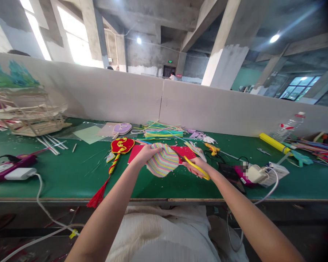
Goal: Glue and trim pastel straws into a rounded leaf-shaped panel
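My left hand (147, 153) is closed on the upper left edge of a rounded piece with pastel stripes (163, 162), held up over the table. Yellow-handled scissors (198, 168) are in my right hand (196, 168), their blades pointing left at the striped piece's right edge. Behind the piece lies a red sheet (136, 150), partly hidden by it. Left of my hands rests a red and yellow fan-shaped ornament (122, 146) with a twisted handle and a red tassel (98, 194).
Colourful pipe cleaners (164, 130) are heaped at the back of the green table (153, 187). A yellow glue gun (212, 149), power strips (13, 168) with cables, a plastic bottle (292, 127) and a tiered rack (30, 116) stand around. A pale partition (112, 94) closes the far side.
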A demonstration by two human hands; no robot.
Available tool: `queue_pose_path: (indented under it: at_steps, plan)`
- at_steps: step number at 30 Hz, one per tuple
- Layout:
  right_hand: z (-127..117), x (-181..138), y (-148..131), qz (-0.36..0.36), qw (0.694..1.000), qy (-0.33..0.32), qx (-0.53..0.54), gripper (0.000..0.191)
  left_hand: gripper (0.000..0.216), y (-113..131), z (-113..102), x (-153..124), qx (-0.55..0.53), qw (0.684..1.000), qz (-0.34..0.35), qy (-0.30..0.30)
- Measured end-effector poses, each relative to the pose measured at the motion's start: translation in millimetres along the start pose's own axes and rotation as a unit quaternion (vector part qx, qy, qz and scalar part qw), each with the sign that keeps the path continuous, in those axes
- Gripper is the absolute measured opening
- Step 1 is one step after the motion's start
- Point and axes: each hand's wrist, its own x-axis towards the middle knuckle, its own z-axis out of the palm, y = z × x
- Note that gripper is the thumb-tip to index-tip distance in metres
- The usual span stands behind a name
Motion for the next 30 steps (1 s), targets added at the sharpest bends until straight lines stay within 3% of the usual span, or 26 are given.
queue_pose_path:
  at_steps: [17, 30]
  plan:
    - [2.2, 5.5, 7.4, 0.019, 1.000, 0.010, 0.015, 0.047, 0.047, -4.8, -1.4, 3.5, -0.017, 1.000, -0.008, -0.002]
    - [-1.8, -3.1, 7.5, -0.063, 0.996, -0.058, 0.040, 0.053, 0.045, -7.6, -2.1, 4.7, -0.060, 0.998, 0.003, -0.017]
